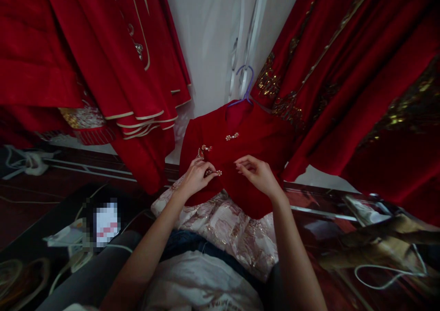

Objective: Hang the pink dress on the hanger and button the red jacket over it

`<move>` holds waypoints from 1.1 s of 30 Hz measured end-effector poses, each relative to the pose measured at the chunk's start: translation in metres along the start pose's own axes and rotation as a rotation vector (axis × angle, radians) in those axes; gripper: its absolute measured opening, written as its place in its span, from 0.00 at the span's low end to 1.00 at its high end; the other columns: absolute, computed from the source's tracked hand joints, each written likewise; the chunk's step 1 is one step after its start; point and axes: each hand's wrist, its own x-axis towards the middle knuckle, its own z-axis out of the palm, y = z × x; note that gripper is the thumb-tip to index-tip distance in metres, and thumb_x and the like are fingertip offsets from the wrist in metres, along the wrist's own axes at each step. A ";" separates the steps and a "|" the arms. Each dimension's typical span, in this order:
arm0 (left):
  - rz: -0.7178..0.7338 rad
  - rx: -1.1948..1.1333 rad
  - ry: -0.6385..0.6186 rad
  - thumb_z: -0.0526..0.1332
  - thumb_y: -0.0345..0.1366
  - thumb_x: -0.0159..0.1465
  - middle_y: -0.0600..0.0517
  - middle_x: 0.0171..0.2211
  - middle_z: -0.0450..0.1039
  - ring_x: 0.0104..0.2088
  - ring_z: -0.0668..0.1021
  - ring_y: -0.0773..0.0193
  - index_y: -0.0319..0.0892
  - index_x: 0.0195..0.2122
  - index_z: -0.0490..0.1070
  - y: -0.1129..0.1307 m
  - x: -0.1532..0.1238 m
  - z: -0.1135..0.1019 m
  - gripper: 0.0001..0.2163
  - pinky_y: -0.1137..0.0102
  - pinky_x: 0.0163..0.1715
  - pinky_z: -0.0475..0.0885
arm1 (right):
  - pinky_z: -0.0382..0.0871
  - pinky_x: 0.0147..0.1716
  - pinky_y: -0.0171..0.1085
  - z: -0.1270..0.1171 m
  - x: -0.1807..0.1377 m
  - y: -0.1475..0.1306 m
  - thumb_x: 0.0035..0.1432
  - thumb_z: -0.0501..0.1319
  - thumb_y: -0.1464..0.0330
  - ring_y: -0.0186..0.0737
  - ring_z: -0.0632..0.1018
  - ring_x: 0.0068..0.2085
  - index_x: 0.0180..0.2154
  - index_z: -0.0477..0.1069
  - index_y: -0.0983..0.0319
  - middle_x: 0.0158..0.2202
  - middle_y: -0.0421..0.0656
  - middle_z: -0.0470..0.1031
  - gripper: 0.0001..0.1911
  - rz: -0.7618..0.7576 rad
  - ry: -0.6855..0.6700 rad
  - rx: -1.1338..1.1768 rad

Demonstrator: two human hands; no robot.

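Red top [261,136] on hanger [248,91], hem over patterned cloth [220,214]. Hands apart: left hand [197,178] looks pinched on the top at a beaded clasp [219,173]; right hand [257,175] over the top, fingertips close, can't tell if holding anything. I'd hold fabric flat, tension light, no pulling on beads.
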 end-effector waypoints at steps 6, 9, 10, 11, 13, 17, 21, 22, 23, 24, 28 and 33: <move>-0.122 0.249 0.276 0.56 0.43 0.66 0.49 0.37 0.69 0.41 0.70 0.58 0.46 0.42 0.74 -0.020 0.025 -0.036 0.11 0.61 0.46 0.63 | 0.76 0.33 0.37 -0.009 -0.001 0.000 0.59 0.59 0.62 0.37 0.80 0.33 0.38 0.74 0.60 0.33 0.43 0.79 0.10 0.013 0.027 -0.008; 0.080 0.278 0.048 0.57 0.43 0.66 0.47 0.41 0.66 0.43 0.67 0.57 0.49 0.46 0.75 -0.039 0.043 -0.054 0.12 0.63 0.45 0.64 | 0.77 0.34 0.37 -0.011 -0.001 0.002 0.59 0.59 0.62 0.37 0.80 0.33 0.39 0.74 0.60 0.34 0.44 0.79 0.09 0.014 0.031 -0.002; 0.131 0.278 -0.021 0.56 0.43 0.66 0.47 0.40 0.66 0.43 0.67 0.57 0.49 0.47 0.75 -0.044 0.049 -0.058 0.13 0.63 0.45 0.64 | 0.77 0.34 0.37 -0.012 -0.001 0.003 0.59 0.59 0.63 0.37 0.80 0.34 0.39 0.74 0.60 0.34 0.44 0.79 0.09 0.017 0.033 0.000; 0.168 0.275 -0.075 0.56 0.42 0.66 0.47 0.39 0.66 0.42 0.67 0.58 0.49 0.48 0.75 -0.047 0.054 -0.061 0.13 0.63 0.45 0.64 | 0.77 0.34 0.37 -0.011 -0.001 0.003 0.59 0.59 0.63 0.37 0.80 0.34 0.39 0.74 0.60 0.34 0.44 0.79 0.09 0.019 0.036 0.001; 0.217 0.260 -0.149 0.56 0.42 0.66 0.47 0.38 0.66 0.41 0.67 0.58 0.48 0.47 0.76 -0.051 0.063 -0.064 0.13 0.64 0.45 0.64 | 0.77 0.34 0.38 -0.011 -0.001 0.003 0.59 0.59 0.63 0.38 0.80 0.34 0.39 0.74 0.60 0.33 0.44 0.79 0.09 0.020 0.034 0.001; 0.279 0.223 -0.245 0.59 0.41 0.64 0.47 0.41 0.68 0.44 0.68 0.57 0.46 0.41 0.77 -0.050 0.079 -0.065 0.10 0.63 0.48 0.63 | 0.77 0.34 0.38 -0.010 -0.001 0.002 0.59 0.59 0.62 0.38 0.80 0.34 0.38 0.73 0.60 0.33 0.43 0.79 0.09 0.016 0.017 0.005; 0.317 0.164 -0.301 0.60 0.38 0.62 0.49 0.40 0.73 0.45 0.72 0.59 0.44 0.39 0.76 -0.049 0.090 -0.064 0.08 0.61 0.55 0.60 | 0.76 0.35 0.37 -0.010 -0.001 0.003 0.59 0.59 0.63 0.38 0.80 0.34 0.38 0.73 0.60 0.33 0.43 0.79 0.09 0.021 0.020 -0.004; 0.329 0.158 -0.303 0.59 0.37 0.62 0.50 0.38 0.74 0.43 0.73 0.60 0.44 0.39 0.75 -0.050 0.091 -0.064 0.07 0.61 0.57 0.58 | 0.76 0.35 0.37 -0.010 -0.001 0.003 0.59 0.59 0.63 0.37 0.80 0.34 0.38 0.74 0.60 0.33 0.43 0.79 0.09 0.022 0.019 -0.010; 0.339 0.158 -0.302 0.59 0.37 0.63 0.51 0.36 0.75 0.42 0.74 0.61 0.44 0.39 0.75 -0.051 0.092 -0.064 0.07 0.60 0.59 0.57 | 0.76 0.35 0.37 -0.010 -0.001 0.003 0.59 0.59 0.63 0.37 0.80 0.34 0.38 0.74 0.60 0.33 0.43 0.79 0.09 0.024 0.017 -0.017; 0.347 0.160 -0.295 0.59 0.37 0.63 0.51 0.35 0.76 0.41 0.74 0.62 0.45 0.39 0.75 -0.053 0.093 -0.064 0.07 0.60 0.60 0.55 | 0.76 0.35 0.37 -0.010 -0.001 0.003 0.59 0.59 0.63 0.37 0.80 0.34 0.38 0.74 0.60 0.32 0.43 0.79 0.09 0.026 0.016 -0.021; 0.366 0.203 -0.282 0.57 0.38 0.65 0.53 0.35 0.77 0.39 0.75 0.64 0.45 0.39 0.75 -0.054 0.095 -0.065 0.08 0.60 0.59 0.57 | 0.75 0.35 0.37 -0.013 -0.001 0.002 0.59 0.59 0.63 0.38 0.80 0.35 0.38 0.74 0.60 0.32 0.43 0.78 0.09 0.035 0.005 -0.022; 0.364 0.324 -0.148 0.58 0.38 0.64 0.50 0.39 0.76 0.43 0.73 0.59 0.44 0.44 0.72 -0.021 0.108 -0.059 0.10 0.60 0.51 0.59 | 0.75 0.36 0.37 -0.015 -0.002 0.000 0.60 0.59 0.63 0.37 0.80 0.34 0.38 0.73 0.60 0.32 0.42 0.78 0.09 0.041 0.006 -0.027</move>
